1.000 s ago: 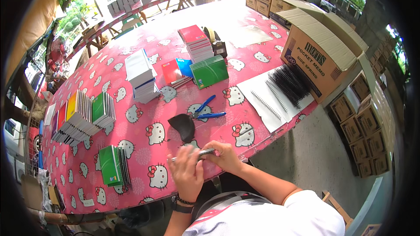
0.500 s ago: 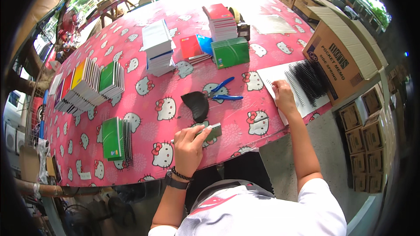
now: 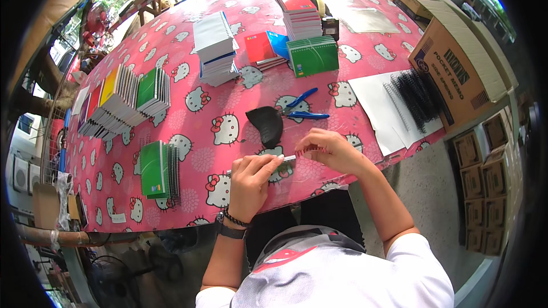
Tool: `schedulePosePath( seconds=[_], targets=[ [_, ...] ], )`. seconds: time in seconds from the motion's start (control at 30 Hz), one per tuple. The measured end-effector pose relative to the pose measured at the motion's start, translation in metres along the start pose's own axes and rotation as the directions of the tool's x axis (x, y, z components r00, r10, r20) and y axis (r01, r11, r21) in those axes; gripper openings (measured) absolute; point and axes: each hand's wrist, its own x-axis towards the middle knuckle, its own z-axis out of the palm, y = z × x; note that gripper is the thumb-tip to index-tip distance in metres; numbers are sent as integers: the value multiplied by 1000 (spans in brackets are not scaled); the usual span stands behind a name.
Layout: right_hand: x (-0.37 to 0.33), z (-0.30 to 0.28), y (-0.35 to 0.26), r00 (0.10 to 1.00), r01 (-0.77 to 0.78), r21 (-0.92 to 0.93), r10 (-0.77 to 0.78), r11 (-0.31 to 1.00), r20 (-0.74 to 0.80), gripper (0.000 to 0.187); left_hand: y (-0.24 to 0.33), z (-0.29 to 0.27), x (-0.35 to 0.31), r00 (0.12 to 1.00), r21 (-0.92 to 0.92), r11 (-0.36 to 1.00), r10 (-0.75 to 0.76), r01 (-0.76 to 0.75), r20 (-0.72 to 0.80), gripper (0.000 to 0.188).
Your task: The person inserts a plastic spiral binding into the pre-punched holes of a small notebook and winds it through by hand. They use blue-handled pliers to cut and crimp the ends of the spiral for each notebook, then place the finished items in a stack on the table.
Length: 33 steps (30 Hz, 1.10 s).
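Note:
Near the table's front edge, my left hand [image 3: 250,178] grips a small notepad [image 3: 290,158], its white page edge turned up and most of its cover hidden under my fingers. My right hand [image 3: 333,151] is closed in a pinch at the notepad's right end. Between those fingertips shows a thin dark spiral coil [image 3: 311,149], largely covered by the hand. Just beyond the hands lie a curved black pad [image 3: 266,126] and blue-handled pliers [image 3: 302,108]. More black spiral coils [image 3: 419,100] rest in a row on a white sheet [image 3: 371,117] at the right.
Green spiral notepads [image 3: 157,170] stand at the left, with a longer row of notepads [image 3: 117,102] behind them. Farther back are a white paper stack [image 3: 214,43], red notepads [image 3: 299,17] and a green stack [image 3: 314,57]. A cardboard box [image 3: 456,68] borders the right side.
My right hand has left the coils on the white sheet and moved left to the notepad, carrying a spiral coil. My left hand keeps its hold on the notepad. The view has shifted slightly.

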Motion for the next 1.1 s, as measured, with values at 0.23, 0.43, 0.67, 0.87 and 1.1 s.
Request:
schedulePosePath(
  seconds=[0.23,0.43,0.67,0.87,1.1],
  targets=[
    [5,-4,-4,959,-197,135,162,971,234,18,-1,0,0,1000,-11,1000,7,-8,-4,37],
    [7,-10,-12,964,-140,90,115,986,238,37,5,-1,1,997,2,997,-71,71,8,35],
    [5,-4,-22,974,-110,19,104,994,202,41,16,15,7,991,12,991,-136,136,-9,29],
    [16,-8,-9,929,-92,8,83,996,360,47,16,16,12,998,-60,997,-43,45,43,22],
    [87,3,28,970,160,-482,-46,862,241,84,19,7,10,992,-43,999,-1,6,126,23]
  ],
)
